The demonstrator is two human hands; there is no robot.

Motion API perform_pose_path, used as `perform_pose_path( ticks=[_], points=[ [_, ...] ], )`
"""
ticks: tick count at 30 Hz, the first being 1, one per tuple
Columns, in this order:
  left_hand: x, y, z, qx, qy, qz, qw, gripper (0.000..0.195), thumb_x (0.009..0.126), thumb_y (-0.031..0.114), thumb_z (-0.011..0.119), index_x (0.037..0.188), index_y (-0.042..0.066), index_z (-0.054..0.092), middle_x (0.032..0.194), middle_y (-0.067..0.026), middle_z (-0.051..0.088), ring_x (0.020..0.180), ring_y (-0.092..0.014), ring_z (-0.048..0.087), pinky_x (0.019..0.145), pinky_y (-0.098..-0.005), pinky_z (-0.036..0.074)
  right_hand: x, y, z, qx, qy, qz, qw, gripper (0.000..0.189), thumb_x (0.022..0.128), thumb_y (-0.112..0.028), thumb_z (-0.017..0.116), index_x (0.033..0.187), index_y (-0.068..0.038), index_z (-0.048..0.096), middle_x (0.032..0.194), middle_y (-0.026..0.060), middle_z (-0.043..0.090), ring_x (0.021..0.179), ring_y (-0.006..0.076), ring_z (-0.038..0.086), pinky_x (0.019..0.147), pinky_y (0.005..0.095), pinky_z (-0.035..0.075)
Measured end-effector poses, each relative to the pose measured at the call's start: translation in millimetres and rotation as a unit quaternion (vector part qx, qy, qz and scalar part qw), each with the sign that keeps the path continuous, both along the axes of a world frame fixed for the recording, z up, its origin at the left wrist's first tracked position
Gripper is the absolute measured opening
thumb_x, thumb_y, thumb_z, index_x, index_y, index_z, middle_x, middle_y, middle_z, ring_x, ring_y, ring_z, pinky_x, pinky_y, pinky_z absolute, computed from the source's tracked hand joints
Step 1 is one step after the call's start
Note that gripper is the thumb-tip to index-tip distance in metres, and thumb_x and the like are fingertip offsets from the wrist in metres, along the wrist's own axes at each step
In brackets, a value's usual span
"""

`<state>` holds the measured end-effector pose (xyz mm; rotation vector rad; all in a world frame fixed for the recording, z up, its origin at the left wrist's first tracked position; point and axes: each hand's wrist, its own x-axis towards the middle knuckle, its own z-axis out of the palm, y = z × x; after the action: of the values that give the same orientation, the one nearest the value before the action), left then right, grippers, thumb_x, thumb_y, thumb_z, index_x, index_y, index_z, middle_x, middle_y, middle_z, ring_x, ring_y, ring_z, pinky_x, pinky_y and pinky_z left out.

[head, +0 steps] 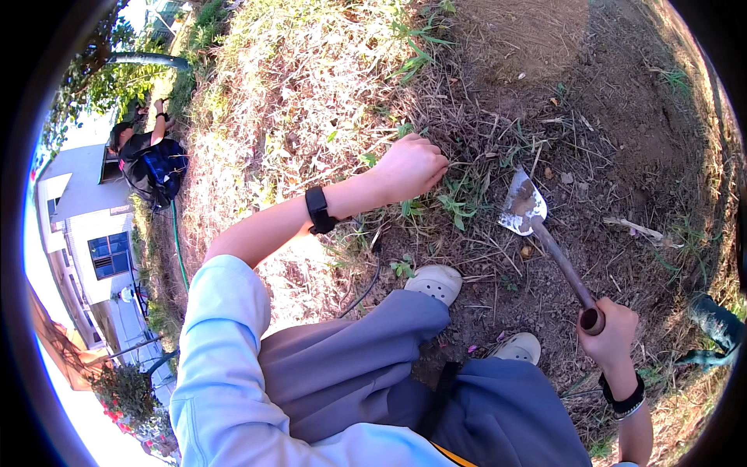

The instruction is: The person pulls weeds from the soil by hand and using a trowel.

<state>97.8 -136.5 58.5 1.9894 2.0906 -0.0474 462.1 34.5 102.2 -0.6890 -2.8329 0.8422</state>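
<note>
My right hand [610,335] is wrapped around the tubular handle of a hand digging tool [560,257]. Its pointed metal blade [523,205] is smeared with soil and rests at or just above the ground, tip away from me. My left hand [411,169] is curled, back of the hand up, over dry grass and green weeds [458,204] left of the blade. Its fingertips are turned under and hidden, so whether it grips any stems is unclear.
My feet, in pale clogs [435,284], stand on soil below the weeds. A thin dark cable or hose [365,292] runs by the left clog. Dry straw [292,134] covers the ground leftward; bare soil [636,134] lies right. Another person [153,160] crouches far left, near a green hose [178,245].
</note>
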Motion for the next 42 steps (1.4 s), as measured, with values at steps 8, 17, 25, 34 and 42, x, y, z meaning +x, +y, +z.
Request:
perform_pose_path(
  ticks=[8,17,25,34,42],
  points=[
    [18,-45,53,-0.002,-0.010,0.038,0.999,0.043,0.089,0.028,0.058,0.125,0.007,0.049,0.119,-0.0117,0.053,0.110,-0.030,0.052,0.096,-0.0415,0.040,-45,40,-57,-0.042,0.049,-0.010,0.998,0.022,0.065,-0.023,0.074,0.066,-0.005,0.062,0.060,0.0136,0.059,0.058,0.0313,0.062,0.053,0.0362,0.048],
    [9,-112,98,-0.047,-0.014,0.122,0.991,0.035,0.087,0.017,0.058,0.120,0.009,0.052,0.117,-0.0107,0.054,0.107,-0.030,0.053,0.093,-0.0403,0.041,-2,8,6,-0.090,-0.032,-0.023,0.995,0.022,0.065,-0.016,0.075,0.060,-0.006,0.056,0.050,0.0098,0.051,0.045,0.0254,0.056,0.046,0.0321,0.044],
    [-2,-126,60,-0.025,-0.038,0.149,0.988,0.030,0.086,0.016,0.058,0.115,0.009,0.055,0.109,-0.0097,0.057,0.102,-0.029,0.056,0.090,-0.0404,0.043,-40,-7,-68,-0.236,0.051,-0.105,0.965,0.021,0.069,-0.016,0.073,0.065,-0.002,0.057,0.052,0.0063,0.055,0.047,0.0177,0.057,0.047,0.0325,0.043],
    [-16,-100,52,-0.031,-0.042,0.131,0.990,0.028,0.088,0.017,0.055,0.115,0.008,0.057,0.104,-0.0110,0.060,0.096,-0.030,0.058,0.088,-0.0399,0.043,-1,-3,-31,-0.566,0.045,-0.303,0.765,0.024,0.078,-0.011,0.064,0.060,-0.007,0.050,0.048,0.0011,0.049,0.038,0.0101,0.045,0.038,0.0244,0.033],
    [-26,-109,25,-0.061,-0.046,0.143,0.987,0.028,0.089,0.015,0.055,0.115,0.007,0.057,0.105,-0.0114,0.061,0.097,-0.029,0.058,0.089,-0.0414,0.043,-26,-14,-16,-0.105,-0.062,-0.085,0.989,0.017,0.064,-0.018,0.072,0.064,-0.006,0.060,0.056,0.0123,0.058,0.050,0.0289,0.059,0.047,0.0344,0.046]
  ],
)
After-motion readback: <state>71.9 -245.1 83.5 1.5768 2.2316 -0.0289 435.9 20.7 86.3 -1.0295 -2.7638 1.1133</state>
